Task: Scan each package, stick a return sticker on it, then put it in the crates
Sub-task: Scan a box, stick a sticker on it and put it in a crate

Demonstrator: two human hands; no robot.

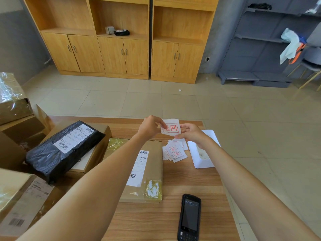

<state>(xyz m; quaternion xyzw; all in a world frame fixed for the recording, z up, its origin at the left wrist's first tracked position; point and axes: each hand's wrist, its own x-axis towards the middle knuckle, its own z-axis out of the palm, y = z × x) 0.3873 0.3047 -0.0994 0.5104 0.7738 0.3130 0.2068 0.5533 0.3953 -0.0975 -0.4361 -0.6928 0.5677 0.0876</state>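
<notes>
My left hand point(150, 126) and right hand point(190, 134) pinch one return sticker point(171, 127) above the worktop point(173, 214), so I judge the flat cardboard package point(149, 171) below unstickered, crating pending.

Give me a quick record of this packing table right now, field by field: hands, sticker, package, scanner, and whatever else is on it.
left hand: pinches the sticker's left edge
right hand: pinches its right edge
return sticker: held above the table, red print facing up
flat cardboard package: on the table, label up
scanner: lying near edge, untouched
sticker pile: right of the package
black bagged parcel: on boxes, left
</notes>
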